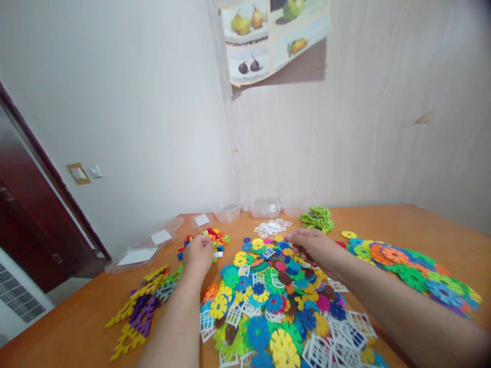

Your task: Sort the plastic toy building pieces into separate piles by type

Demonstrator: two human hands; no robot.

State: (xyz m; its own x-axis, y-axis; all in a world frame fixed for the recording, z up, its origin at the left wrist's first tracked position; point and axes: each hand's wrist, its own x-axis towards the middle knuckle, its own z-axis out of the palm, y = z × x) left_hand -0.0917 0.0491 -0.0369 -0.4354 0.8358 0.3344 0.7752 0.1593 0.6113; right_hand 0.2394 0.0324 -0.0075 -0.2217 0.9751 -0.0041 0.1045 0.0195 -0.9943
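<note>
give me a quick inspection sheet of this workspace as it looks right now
surface: orange-brown wooden table set in a room corner.
job's things: big pile of colourful snowflake discs mixed with white window pieces; heap of small bricks.
clutter: green disc heap, row of discs at right, yellow and purple pieces at left, white pieces, clear containers and lids along the wall.
grippers: left hand curled by the small bricks; right hand resting on the disc pile; what either grips cannot be told.
cables: nothing seen.
surroundings: white wall, fruit poster, light switch, dark door.
</note>
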